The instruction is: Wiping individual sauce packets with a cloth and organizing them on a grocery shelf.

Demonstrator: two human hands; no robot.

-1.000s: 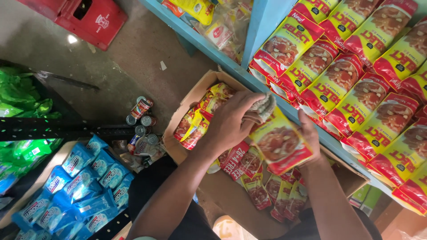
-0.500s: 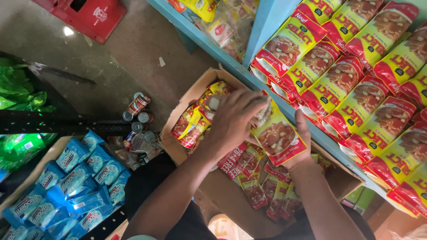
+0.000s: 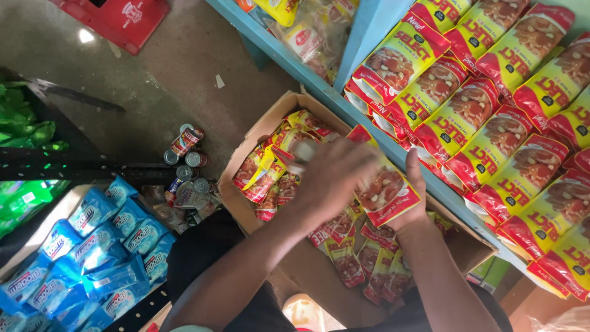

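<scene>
- Blue shelf [image 3: 307, 74] at two o'clock carries rows of red-yellow pouches [image 3: 491, 104].
- Right hand [image 3: 409, 206] grasps a red-yellow sachet [image 3: 384, 190].
- Left hand [image 3: 332, 178], blurred, covers it; grip unclear.
- Cardboard box [image 3: 246, 184] sits beneath.

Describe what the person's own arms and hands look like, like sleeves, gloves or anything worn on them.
Both arms are bare from the lower picture edge up to the fingers: no sleeves, gloves, watch, bracelets or rings show. The left hand is motion-blurred, so small details on its fingers cannot be told. The right hand shows mainly its thumb and wrist, with nothing worn there.
</scene>
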